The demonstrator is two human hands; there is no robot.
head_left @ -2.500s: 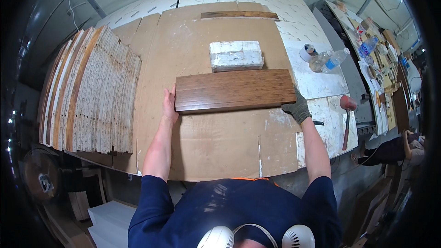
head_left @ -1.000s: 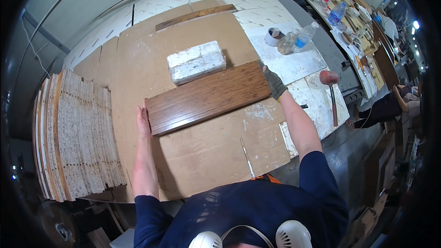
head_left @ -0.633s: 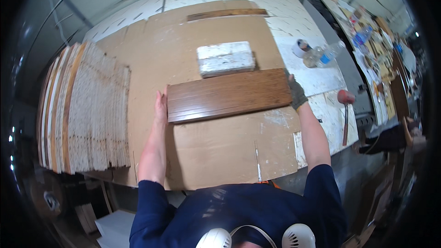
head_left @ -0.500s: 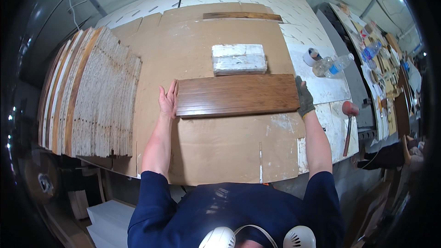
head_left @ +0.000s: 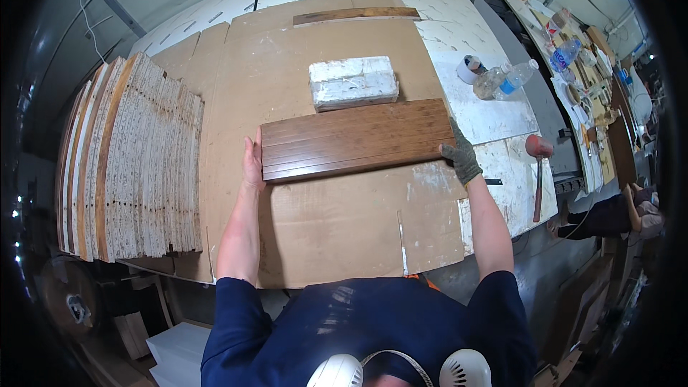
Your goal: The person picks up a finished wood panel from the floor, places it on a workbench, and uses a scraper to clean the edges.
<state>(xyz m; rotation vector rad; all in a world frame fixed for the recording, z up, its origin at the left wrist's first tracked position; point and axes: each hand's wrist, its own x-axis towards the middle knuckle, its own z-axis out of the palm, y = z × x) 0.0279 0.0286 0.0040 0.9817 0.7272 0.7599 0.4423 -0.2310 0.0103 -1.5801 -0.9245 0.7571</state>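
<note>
A dark brown wooden plank stack [head_left: 355,136], with narrow lines running along its near side, lies crosswise over the brown cardboard, slightly angled. My bare left hand [head_left: 253,160] presses against its left end, fingers extended along the end face. At the other end, my right hand [head_left: 463,158] in a dark work glove grips the corner, its thumb on the near edge. Between them the two hands hold the planks. Just behind sits a white, wrapped rectangular block [head_left: 353,84]. Whether the planks are lifted off the cardboard, I cannot tell.
Many worn board panels [head_left: 143,165] stand on edge at the left. A long wooden strip [head_left: 356,15] lies at the back. On the right are a tape roll [head_left: 469,69], plastic bottles [head_left: 516,80] and a red-headed mallet [head_left: 539,147]. Another person [head_left: 609,213] is beyond, at far right.
The brown planks have turned slightly, their right end now farther back than the left. My right thumb has come round onto the near edge. The whole view has shifted a little.
</note>
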